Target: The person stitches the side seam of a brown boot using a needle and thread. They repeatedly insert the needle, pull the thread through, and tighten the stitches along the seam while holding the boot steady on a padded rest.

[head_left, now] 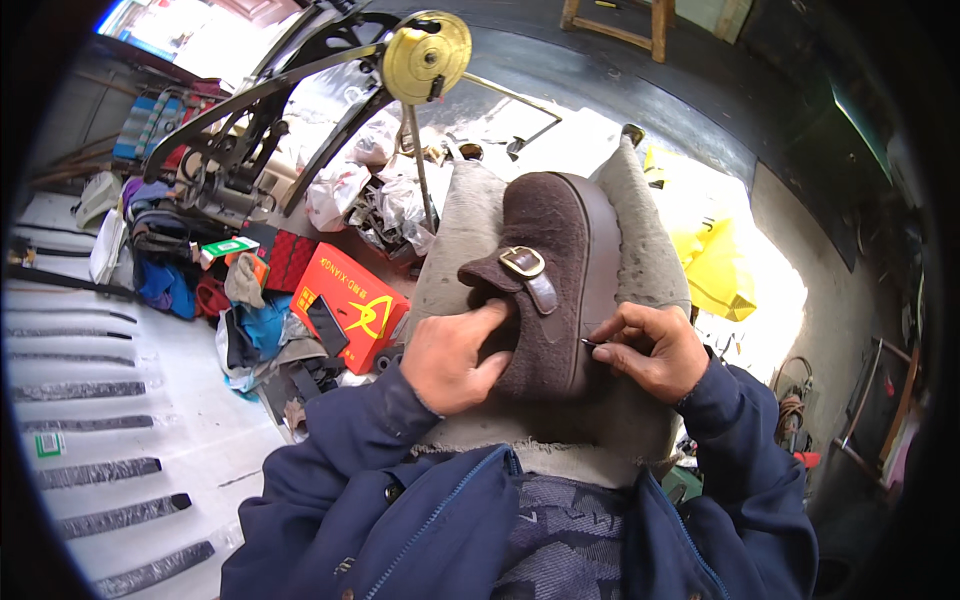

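Observation:
A dark brown fuzzy clog (pixel 552 225) with a thick smooth sole (pixel 598 250) lies on my lap, its toe pointing away from me. A strap with a metal buckle (pixel 522 262) crosses its upper. My left hand (pixel 455 355) grips the shoe at its opening, the fingertips hidden inside. Against the sole's side, near the heel end, my right hand (pixel 650 350) pinches a thin, dark, needle-like thing (pixel 588 342). Its tip is at the seam between upper and sole. A grey cloth (pixel 455 225) covers my legs beneath the shoe.
A black hand-cranked machine with a yellow wheel (pixel 427 58) stands at the far left. Left of my lap are a red box (pixel 345 300) and a heap of cloths and bags. Dark strips (pixel 100 475) lie on a white sheet. A yellow bag (pixel 715 260) sits at the right.

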A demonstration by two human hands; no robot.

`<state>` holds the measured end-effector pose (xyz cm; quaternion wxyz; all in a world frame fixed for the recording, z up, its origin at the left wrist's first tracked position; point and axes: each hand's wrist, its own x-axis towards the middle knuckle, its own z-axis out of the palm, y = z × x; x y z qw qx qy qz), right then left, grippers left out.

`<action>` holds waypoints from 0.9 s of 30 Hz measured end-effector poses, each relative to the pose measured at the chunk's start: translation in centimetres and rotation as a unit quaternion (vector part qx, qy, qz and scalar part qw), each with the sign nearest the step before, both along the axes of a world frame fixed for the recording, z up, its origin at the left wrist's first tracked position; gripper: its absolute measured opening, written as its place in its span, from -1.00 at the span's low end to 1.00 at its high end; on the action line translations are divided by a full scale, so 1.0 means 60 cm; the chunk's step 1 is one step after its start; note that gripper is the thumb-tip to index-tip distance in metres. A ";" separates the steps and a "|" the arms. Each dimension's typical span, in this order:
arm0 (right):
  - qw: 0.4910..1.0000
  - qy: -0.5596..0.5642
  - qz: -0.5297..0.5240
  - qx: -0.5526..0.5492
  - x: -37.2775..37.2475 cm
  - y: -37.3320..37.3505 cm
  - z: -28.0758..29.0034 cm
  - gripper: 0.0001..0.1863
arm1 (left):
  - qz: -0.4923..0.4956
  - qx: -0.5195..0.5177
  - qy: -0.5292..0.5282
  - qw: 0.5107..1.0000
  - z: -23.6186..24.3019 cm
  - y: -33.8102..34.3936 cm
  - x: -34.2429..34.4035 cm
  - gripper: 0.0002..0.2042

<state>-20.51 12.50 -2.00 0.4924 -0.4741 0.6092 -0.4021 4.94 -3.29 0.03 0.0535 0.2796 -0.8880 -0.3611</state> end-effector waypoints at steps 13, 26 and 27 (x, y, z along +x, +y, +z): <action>1.000 0.000 -0.014 0.026 0.009 0.007 -0.003 -0.87 | 0.156 0.503 0.386 0.757 0.000 0.003 0.062 -0.87; 0.980 0.195 -0.023 -0.014 0.040 0.009 0.023 -0.85 | 0.041 0.083 0.192 0.977 -0.060 0.024 -0.032 -0.91; 0.978 0.205 -0.023 -0.029 0.045 0.009 0.025 -0.84 | 0.033 0.083 0.138 0.986 -0.065 0.022 -0.040 -0.91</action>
